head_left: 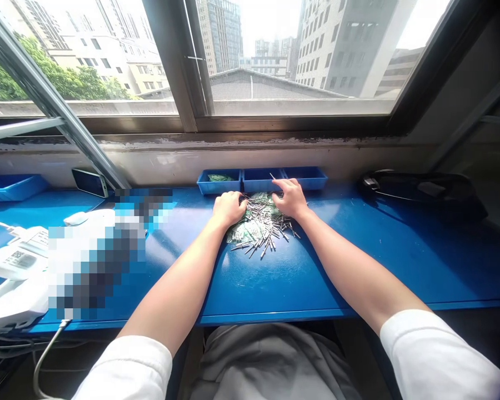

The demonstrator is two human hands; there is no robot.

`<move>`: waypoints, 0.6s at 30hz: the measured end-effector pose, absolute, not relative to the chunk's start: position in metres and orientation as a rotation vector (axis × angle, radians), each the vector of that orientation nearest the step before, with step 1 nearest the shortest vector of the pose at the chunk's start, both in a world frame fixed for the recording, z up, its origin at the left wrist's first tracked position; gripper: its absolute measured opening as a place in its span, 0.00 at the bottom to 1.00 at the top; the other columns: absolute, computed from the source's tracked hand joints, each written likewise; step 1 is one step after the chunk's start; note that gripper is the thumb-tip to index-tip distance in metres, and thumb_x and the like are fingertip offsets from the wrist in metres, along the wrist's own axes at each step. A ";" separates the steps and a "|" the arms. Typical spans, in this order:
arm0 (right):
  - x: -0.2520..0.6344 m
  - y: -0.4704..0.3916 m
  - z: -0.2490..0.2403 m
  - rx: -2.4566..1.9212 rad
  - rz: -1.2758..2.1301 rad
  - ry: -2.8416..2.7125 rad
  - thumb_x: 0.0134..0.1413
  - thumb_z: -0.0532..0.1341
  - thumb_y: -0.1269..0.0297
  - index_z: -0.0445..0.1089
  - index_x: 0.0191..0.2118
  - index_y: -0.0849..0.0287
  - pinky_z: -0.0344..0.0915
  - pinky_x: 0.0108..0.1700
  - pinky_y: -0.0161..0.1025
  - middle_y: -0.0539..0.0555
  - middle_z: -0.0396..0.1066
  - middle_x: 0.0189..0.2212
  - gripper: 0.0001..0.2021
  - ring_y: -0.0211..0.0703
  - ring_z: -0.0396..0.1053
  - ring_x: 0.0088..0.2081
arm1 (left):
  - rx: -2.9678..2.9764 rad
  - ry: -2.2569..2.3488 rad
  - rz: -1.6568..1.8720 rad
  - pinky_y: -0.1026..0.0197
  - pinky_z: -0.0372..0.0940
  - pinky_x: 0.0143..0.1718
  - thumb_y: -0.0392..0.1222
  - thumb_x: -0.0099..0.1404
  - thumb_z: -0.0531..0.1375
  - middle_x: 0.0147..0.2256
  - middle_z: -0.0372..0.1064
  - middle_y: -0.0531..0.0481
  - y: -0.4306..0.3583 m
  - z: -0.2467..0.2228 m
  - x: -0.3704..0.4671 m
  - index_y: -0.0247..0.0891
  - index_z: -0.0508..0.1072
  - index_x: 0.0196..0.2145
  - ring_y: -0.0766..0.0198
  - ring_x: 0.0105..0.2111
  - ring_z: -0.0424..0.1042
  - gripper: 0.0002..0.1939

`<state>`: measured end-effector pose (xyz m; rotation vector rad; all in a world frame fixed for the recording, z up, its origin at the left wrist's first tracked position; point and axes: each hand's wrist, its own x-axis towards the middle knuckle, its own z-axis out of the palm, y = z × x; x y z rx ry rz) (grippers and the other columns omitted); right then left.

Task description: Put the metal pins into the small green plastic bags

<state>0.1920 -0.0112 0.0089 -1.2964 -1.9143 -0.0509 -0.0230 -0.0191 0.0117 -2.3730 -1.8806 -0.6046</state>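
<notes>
A loose heap of thin silver metal pins [263,222], many with a thicker end, lies on the blue table together with green-tinted clear plastic bags [245,232]. My left hand [228,210] rests at the heap's left edge, fingers curled down and thumb towards the pins; what its fingertips hold, if anything, is hidden. Over the heap's right side is my right hand [292,199], bent at the fingers. A single metal pin [272,175] sticks up from its index fingertip, in front of the middle blue bin [258,183].
The left blue bin [204,186] contains a green bag [219,178]; the right blue bin [314,180] adjoins the middle one. A phone [90,183], a blue tray [14,189] and white power adapters [14,258] with cables are at left. A dark bag [425,191] lies at right.
</notes>
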 end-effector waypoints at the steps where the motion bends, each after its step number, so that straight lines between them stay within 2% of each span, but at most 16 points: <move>1: 0.194 -0.009 0.009 -1.344 -0.077 -1.904 0.48 0.58 0.66 0.69 0.52 0.60 0.58 0.53 0.52 0.56 0.70 0.50 0.22 0.55 0.60 0.51 | -2.391 -1.880 -0.567 0.50 0.61 0.50 0.52 0.65 0.50 0.48 0.71 0.39 -0.019 0.011 -0.023 0.35 0.72 0.48 0.48 0.49 0.68 0.22; 11: 0.215 0.007 0.005 -1.759 -0.103 -1.717 0.47 0.58 0.60 0.60 0.59 0.59 0.55 0.50 0.61 0.60 0.60 0.58 0.30 0.63 0.52 0.51 | -2.444 -1.900 -0.540 0.51 0.62 0.50 0.55 0.64 0.50 0.50 0.70 0.40 -0.015 0.006 -0.024 0.37 0.74 0.47 0.47 0.50 0.67 0.24; 18: 0.215 0.008 0.002 -1.762 -0.101 -1.720 0.47 0.57 0.59 0.58 0.60 0.59 0.54 0.50 0.62 0.61 0.57 0.60 0.32 0.64 0.51 0.52 | -2.438 -1.893 -0.488 0.52 0.62 0.50 0.55 0.64 0.50 0.50 0.69 0.41 -0.017 0.008 -0.022 0.39 0.73 0.47 0.49 0.50 0.67 0.23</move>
